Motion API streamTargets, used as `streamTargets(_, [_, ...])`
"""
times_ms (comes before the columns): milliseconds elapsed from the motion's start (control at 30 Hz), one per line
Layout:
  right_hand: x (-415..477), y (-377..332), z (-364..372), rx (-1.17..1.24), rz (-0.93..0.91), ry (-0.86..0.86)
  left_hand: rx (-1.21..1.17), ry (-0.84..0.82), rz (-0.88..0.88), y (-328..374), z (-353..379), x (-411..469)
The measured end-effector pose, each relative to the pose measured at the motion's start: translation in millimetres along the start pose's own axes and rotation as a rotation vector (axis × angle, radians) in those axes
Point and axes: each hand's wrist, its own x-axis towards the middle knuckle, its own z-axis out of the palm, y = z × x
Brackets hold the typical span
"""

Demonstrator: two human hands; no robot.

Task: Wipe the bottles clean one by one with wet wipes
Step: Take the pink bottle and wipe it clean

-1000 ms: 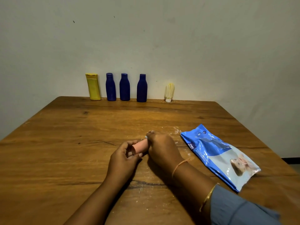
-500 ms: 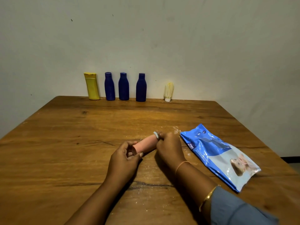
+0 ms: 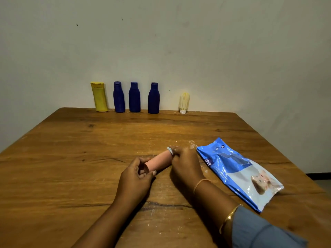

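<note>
Open table (image 3: 75, 158) left and ahead of hands. Wipes pack (image 3: 238, 174) blocks right side. Bottle row (image 3: 134, 97) and small brush (image 3: 184, 103) line far edge.

Wooden table (image 3: 75, 167) (scuffed) against pale wall (image 3: 197, 42)

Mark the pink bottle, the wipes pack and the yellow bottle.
pink bottle (image 3: 158, 162): head view, middle of its body.
wipes pack (image 3: 231, 164): head view, blue upper panel.
yellow bottle (image 3: 100, 100): head view, front of its body.

Bottle (image 3: 158, 162) lies before bottle row (image 3: 134, 97), left of wipes pack (image 3: 238, 172).
</note>
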Motion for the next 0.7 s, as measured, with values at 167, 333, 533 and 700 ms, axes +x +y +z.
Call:
streamTargets(167, [-28,-19,15,-0.214,-0.390,-0.029,-0.030,-0.030,0.014,-1,0,0])
streamTargets(333, [-27,1,16,-0.264,-0.529,-0.066,-0.017,-0.028,0.037,-4,0,0])
streamTargets(533, [-4,0,4,0.045,0.002,0.049,0.315,0.049,0.115,-5,-1,6])
streamTargets(700, [-14,-15,8,-0.006,-0.123,0.003,0.728,0.054,0.206,5,-2,20])
